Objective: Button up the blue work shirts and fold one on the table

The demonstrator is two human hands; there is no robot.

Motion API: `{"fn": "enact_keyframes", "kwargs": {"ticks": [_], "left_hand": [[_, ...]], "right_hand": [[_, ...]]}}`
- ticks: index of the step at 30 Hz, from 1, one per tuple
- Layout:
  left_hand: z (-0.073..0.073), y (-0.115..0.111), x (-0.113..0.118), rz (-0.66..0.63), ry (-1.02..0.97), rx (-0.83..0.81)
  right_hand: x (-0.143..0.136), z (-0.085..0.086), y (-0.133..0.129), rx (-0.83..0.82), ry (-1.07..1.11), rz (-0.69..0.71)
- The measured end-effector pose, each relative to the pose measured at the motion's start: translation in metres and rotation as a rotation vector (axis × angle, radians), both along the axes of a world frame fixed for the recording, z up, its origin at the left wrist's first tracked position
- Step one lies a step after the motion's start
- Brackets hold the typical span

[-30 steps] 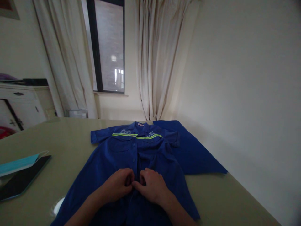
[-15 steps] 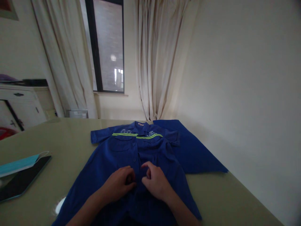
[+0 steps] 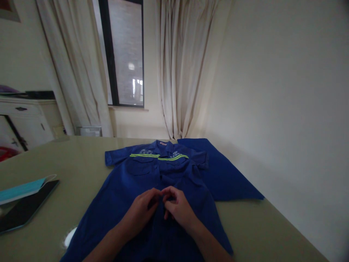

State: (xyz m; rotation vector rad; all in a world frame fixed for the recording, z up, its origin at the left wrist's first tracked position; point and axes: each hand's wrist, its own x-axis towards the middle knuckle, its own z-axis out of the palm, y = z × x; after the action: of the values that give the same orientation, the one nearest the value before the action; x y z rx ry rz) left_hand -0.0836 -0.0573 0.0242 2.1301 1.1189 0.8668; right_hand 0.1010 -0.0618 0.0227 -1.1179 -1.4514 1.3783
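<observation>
So the blue work shirt is laid flat on the tabletop, collar pointing away, long axis running straight out from the person. Left hand and right hand meet dead center, both pinching its front placket.
</observation>
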Motion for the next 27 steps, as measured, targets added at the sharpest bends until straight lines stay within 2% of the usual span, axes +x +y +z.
{"fn": "enact_keyframes", "kwargs": {"ticks": [5, 8, 12, 17, 22, 27], "left_hand": [[0.003, 0.0, -0.001, 0.008, -0.019, 0.043], [0.003, 0.001, -0.001, 0.054, -0.059, 0.013], [0.0, 0.006, -0.002, 0.069, -0.142, -0.098], [-0.002, 0.01, -0.005, 0.001, -0.269, -0.267], [0.003, 0.007, -0.002, 0.02, -0.256, -0.285], [-0.003, 0.007, 0.0, -0.005, -0.296, -0.339]], "right_hand": [[0.006, 0.0, 0.004, 0.032, 0.015, -0.058], [0.01, 0.005, 0.003, 0.088, -0.085, -0.056], [0.013, 0.012, 0.0, 0.263, -0.293, -0.068], [0.012, 0.014, -0.003, 0.387, -0.405, -0.107], [0.01, 0.013, -0.006, 0.426, -0.513, -0.125], [0.01, 0.009, -0.005, 0.421, -0.497, -0.113]]}}
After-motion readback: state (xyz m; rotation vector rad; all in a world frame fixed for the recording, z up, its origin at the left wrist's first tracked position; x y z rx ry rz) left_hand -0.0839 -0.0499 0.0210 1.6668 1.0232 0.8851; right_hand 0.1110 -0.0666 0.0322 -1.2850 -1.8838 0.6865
